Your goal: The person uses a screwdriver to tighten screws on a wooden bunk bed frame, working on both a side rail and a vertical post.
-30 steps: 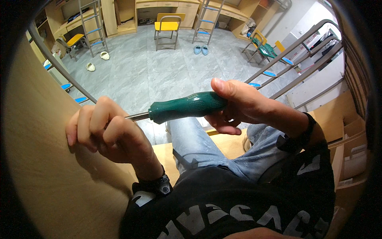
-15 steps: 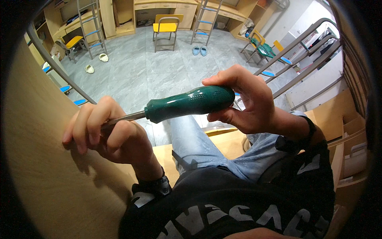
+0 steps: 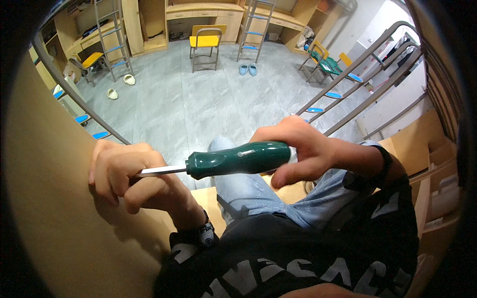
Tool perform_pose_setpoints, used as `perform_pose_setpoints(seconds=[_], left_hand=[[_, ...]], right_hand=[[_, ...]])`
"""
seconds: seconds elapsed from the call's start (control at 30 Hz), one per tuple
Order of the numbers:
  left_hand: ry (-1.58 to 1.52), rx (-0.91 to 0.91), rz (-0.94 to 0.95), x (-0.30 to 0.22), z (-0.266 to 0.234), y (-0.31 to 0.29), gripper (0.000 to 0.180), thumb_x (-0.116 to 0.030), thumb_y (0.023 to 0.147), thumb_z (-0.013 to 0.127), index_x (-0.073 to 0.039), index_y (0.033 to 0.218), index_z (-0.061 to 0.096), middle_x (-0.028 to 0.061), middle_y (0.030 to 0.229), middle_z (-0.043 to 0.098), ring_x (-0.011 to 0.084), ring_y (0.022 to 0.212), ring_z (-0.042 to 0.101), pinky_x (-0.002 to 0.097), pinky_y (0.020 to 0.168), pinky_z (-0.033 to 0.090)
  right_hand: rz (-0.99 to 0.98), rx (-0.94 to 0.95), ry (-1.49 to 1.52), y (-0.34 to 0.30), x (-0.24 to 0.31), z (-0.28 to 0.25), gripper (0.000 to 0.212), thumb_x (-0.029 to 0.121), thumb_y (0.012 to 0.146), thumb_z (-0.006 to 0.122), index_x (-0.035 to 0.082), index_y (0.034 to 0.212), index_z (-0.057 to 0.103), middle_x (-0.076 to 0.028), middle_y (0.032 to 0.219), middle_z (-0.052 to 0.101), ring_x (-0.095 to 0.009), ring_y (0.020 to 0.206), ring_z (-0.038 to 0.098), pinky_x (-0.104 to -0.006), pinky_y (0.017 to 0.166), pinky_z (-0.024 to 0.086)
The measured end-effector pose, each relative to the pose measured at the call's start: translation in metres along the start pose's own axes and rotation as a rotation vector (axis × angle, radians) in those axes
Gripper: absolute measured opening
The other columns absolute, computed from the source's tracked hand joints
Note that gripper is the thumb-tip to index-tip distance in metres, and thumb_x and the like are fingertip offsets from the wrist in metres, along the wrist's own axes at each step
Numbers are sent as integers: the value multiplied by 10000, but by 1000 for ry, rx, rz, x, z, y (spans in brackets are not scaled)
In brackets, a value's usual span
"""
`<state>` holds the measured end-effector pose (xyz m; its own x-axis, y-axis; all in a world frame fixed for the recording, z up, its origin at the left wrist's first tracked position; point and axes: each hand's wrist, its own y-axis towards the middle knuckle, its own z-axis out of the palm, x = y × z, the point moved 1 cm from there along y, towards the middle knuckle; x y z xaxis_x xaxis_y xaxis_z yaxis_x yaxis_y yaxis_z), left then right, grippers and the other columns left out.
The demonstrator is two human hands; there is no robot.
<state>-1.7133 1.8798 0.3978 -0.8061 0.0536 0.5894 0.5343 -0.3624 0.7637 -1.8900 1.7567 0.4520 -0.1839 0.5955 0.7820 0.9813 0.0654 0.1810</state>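
A screwdriver (image 3: 238, 160) with a glossy dark green handle lies nearly level before me, its bare metal shaft pointing left. The fingers of my left hand (image 3: 141, 176) are closed around the shaft and hide its tip. That hand is close against the upright wooden panel (image 3: 54, 198); whether the tip touches the panel I cannot tell. At the other end, my right hand (image 3: 308, 151) curls around the butt of the handle, its fingers on the far side and its thumb below.
My jeans-clad legs (image 3: 248, 191) are below, over a wooden surface. Metal ladders with blue treads flank me, one at right (image 3: 343, 92). Across the grey tiled floor (image 3: 164, 104) stand a yellow chair (image 3: 204, 40), blue slippers (image 3: 248, 69), pale slippers (image 3: 129, 79) and wooden desks.
The screwdriver's handle end has come down and the tool lies more level. My right hand moved down with it, its grip turned; my left hand shifted slightly lower.
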Motion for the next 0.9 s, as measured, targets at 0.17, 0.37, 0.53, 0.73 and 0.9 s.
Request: perform_pose_setpoints(seconds=[0.17,0.37,0.53,0.73,0.9], left_hand=[[-1,28,-5,5,-7,0,110,-109,877,546,-28,817,503,84,647,484,115,535,355,222,386,314],[70,39,-13,5,-5,-6,111,-148,889,509,-52,832,510,80,685,523,129,592,412,230,417,352],[202,31,-50,-1,-11,-8,167,-227,909,488,-78,913,564,34,721,550,117,719,458,223,444,422],[260,98,-86,-4,-8,-8,204,-278,937,460,-97,965,550,16,765,537,118,735,466,236,532,428],[214,67,-35,2,-7,-8,126,-204,934,459,-94,963,512,37,793,533,133,711,454,229,516,384]], right_hand=[[574,18,660,-4,15,5,563,518,935,419,-8,849,598,-78,573,576,-141,469,548,-238,451,386],[373,51,575,-2,0,10,420,426,954,445,24,938,564,-73,673,601,-130,544,587,-215,455,403],[283,-48,422,-6,11,5,361,316,949,502,9,1136,531,-55,710,590,-128,577,572,-244,505,437],[30,-134,-372,-1,20,3,369,323,895,586,34,1114,525,-63,712,594,-168,583,591,-271,526,455],[-243,-245,-857,-1,21,6,450,311,821,678,5,1118,535,-98,752,609,-200,570,594,-279,489,455]])
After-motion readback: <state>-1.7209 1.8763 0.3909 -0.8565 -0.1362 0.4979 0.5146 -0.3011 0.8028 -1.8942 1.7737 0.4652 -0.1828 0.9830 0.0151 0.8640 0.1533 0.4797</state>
